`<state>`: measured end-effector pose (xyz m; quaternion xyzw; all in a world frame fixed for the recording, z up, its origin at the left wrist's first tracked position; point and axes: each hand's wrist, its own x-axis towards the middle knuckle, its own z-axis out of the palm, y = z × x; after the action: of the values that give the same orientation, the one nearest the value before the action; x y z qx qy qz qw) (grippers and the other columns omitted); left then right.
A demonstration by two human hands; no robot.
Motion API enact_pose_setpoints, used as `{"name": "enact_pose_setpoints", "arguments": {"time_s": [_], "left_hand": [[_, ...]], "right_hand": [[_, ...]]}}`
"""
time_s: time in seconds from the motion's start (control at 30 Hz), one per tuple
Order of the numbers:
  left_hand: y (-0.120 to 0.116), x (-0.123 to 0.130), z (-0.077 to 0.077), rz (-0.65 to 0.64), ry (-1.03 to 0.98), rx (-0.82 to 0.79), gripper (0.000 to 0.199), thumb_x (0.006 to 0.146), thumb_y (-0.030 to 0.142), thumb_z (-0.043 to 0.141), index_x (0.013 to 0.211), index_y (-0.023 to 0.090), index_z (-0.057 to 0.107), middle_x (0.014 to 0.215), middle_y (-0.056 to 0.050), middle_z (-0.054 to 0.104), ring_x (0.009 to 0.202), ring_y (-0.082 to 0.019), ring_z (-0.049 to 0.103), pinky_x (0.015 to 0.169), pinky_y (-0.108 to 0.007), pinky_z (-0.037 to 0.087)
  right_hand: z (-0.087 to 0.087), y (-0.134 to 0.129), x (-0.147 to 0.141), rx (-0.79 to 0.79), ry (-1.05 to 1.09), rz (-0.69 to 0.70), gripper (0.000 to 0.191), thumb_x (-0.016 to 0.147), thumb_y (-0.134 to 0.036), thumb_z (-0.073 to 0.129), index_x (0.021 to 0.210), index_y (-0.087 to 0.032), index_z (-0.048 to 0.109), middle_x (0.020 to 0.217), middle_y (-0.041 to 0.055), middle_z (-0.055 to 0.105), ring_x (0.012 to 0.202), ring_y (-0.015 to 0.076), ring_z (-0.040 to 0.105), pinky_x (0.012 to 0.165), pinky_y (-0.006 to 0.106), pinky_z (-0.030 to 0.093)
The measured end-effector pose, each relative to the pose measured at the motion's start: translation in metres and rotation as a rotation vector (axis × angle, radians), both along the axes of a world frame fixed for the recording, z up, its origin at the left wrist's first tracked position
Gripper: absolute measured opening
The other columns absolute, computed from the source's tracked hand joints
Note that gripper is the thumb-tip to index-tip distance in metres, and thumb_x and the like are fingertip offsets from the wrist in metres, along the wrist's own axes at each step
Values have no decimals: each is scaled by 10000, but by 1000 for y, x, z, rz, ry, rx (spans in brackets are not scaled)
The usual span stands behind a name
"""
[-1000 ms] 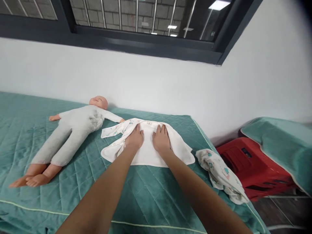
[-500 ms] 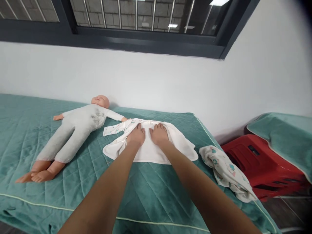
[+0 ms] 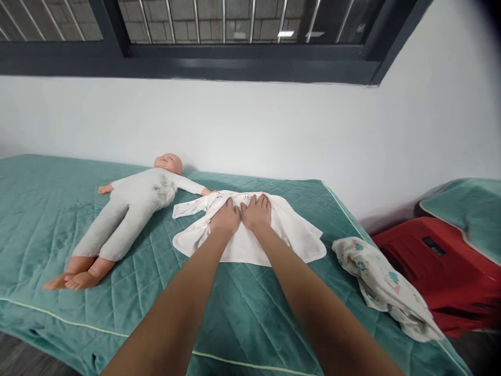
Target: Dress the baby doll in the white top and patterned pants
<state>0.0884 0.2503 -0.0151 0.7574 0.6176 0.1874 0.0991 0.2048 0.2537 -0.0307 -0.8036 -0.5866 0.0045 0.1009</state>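
A small white baby shirt (image 3: 242,253) with a printed sleeve lies spread open on the green quilted cover, its inner side up. My left hand (image 3: 226,216) rests on the shirt left of its middle, fingers stretched toward the collar. Close beside it, my right hand (image 3: 257,211) lies flat on the cloth with its fingers apart, just below the neck label. The two thumbs nearly meet. Left of the shirt a baby doll (image 3: 135,196) in a pale bodysuit lies on its back, one hand reaching the shirt's upper left edge.
Crumpled printed baby clothing (image 3: 385,284) lies at the right edge of the green cover (image 3: 250,318). Beyond that edge stands a red plastic stool (image 3: 442,261) with green cloth (image 3: 469,209) over it. A white wall and a dark window frame (image 3: 250,68) rise behind.
My hands have moved closer together on the shirt. The whole view has shifted slightly, so the things appear further right. The doll and the crumpled clothing stay in place.
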Motion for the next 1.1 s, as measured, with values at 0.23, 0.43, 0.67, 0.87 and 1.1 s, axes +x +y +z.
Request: {"name": "enact_pose_setpoints", "arguments": {"time_s": [0.23, 0.43, 0.67, 0.87, 1.1], "left_hand": [[-1, 2, -2, -23, 15, -80, 561, 1003, 399, 221, 1394, 76, 462, 1457, -221, 499, 1396, -352, 420, 1140, -482, 333], [-14, 3, -7, -54, 31, -40, 615, 1003, 352, 222, 1489, -4, 345, 1517, -251, 410, 1446, -314, 351, 1188, -459, 261], [-59, -8, -8, -87, 73, 50, 581, 1002, 325, 238, 1476, 29, 397, 1577, -201, 336, 1488, -309, 264, 1207, -510, 209], [-120, -47, -11, -232, -1, 184, 454, 972, 262, 347, 1362, 125, 536, 1544, -127, 427, 1454, -275, 339, 1211, -480, 256], [-104, -115, -18, 162, -120, 300, 457, 879, 213, 520, 1331, 140, 526, 1523, -154, 419, 1451, -304, 325, 1186, -477, 318]], "right_hand": [[2, -7, -1, -42, -14, 21, 761, 988, -518, 210, 1544, 1, 230, 1616, 280, 158, 1515, 351, 121, 1198, 445, 57], [3, -24, 4, -82, -16, 134, 764, 995, -541, 159, 1553, -22, 220, 1629, 261, 121, 1526, 325, 90, 1199, 455, 72], [6, -64, -2, -65, -47, 213, 684, 1016, -468, 222, 1545, -34, 255, 1624, 245, 168, 1524, 313, 130, 1200, 443, 125], [3, -99, -11, -25, -5, 425, 655, 1004, -429, 322, 1554, -81, 253, 1627, 211, 204, 1523, 298, 150, 1207, 441, 150], [21, -51, -31, 119, 591, 281, 694, 894, -314, 502, 1527, -123, 292, 1441, 147, 541, 1319, 252, 510, 1108, 373, 374]]}}
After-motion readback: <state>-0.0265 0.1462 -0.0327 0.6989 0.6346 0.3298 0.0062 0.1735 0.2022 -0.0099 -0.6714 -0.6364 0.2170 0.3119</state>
